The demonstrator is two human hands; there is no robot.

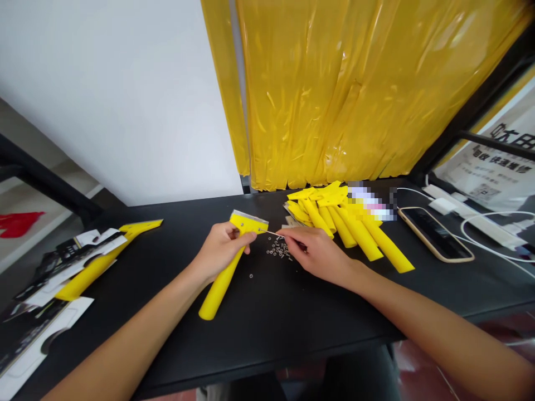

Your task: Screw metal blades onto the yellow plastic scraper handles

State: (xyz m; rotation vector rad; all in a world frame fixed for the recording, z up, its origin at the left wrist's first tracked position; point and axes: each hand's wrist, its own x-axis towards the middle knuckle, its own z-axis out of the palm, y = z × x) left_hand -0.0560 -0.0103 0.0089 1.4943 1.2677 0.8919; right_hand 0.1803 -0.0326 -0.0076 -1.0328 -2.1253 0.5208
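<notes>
A yellow scraper [225,281] with a flat, wide head and a long round handle is in my left hand [225,245], whose fingers close around it just below the head. A clear strip runs along the head's far edge, and small screws show on its face. My right hand [315,250] is closed on a thin-shafted screwdriver [273,232]; its handle is hidden in the fist. The shaft's tip meets the screw at the head's right end. Small loose screws and nuts [278,248] lie between my hands, partly behind the right one.
Several yellow scrapers [351,223] are piled at the back right, beside a phone [437,234] and a white power strip [476,214] with cables. Another yellow scraper [90,270] lies among printed cards [62,328] at left. One nut [251,275] lies apart on the black table [292,317].
</notes>
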